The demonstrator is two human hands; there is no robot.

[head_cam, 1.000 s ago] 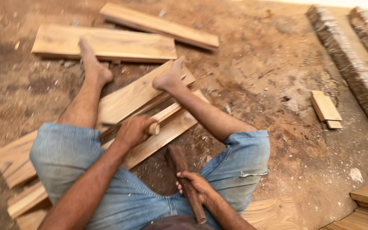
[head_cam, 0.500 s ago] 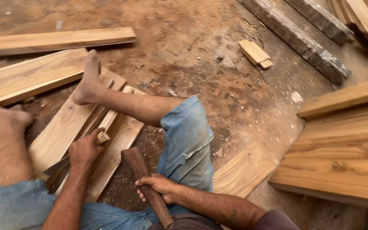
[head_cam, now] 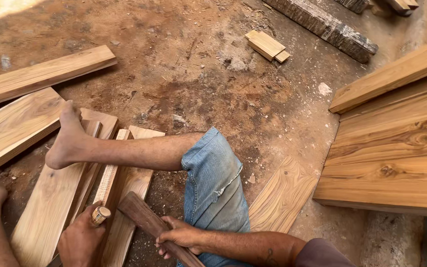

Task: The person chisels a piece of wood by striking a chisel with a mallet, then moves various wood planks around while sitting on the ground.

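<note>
Chisel and mallet, closer than half a second ago.

Left hand (head_cam: 81,241) wrapped around chisel (head_cam: 100,214) over plank (head_cam: 106,180); right hand (head_cam: 180,236) clenched on mallet (head_cam: 150,224) (bare leg (head_cam: 124,151) crossing planks, stacked boards (head_cam: 391,148) to the right).

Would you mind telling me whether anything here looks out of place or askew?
Nothing looks damaged or spilled. The planks under the bare foot lie loosely fanned on the dusty floor, not squared up. The left hand grips a chisel handle; the right hand holds a wooden mallet.
</note>
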